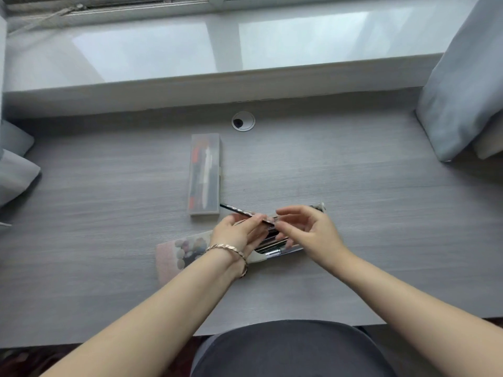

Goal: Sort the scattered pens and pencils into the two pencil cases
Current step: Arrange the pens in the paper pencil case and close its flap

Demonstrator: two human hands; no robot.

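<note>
While the left hand (239, 232) is gripping a dark pencil (236, 209) with its fingers curled round the shaft, the right hand (307, 229) is hovering at the pencil's other end with fingers loosely spread. Motion blur is hiding whether its thumb and forefinger are pinching the pencil or only touching it. The pencil is hanging nearly level in the air, its tip pointing left towards the near corner of the clear pencil case (204, 172).

Both hands are working close together just above the open pencil case (260, 257), which is lying across the grey desk (381, 213) in front of the person. A silver pen (272, 252) and other dark barrels are showing inside it, and its patterned cover (174, 257) is lying flat to the left.

The clear pencil case is lying closed, running lengthwise away from the person and holding orange and white pens. A bracelet (228, 250) is circling the left wrist. A round cable grommet (243, 121) is sitting in the desk beyond the clear case, and pale curtains (462, 91) are hanging at both sides.
</note>
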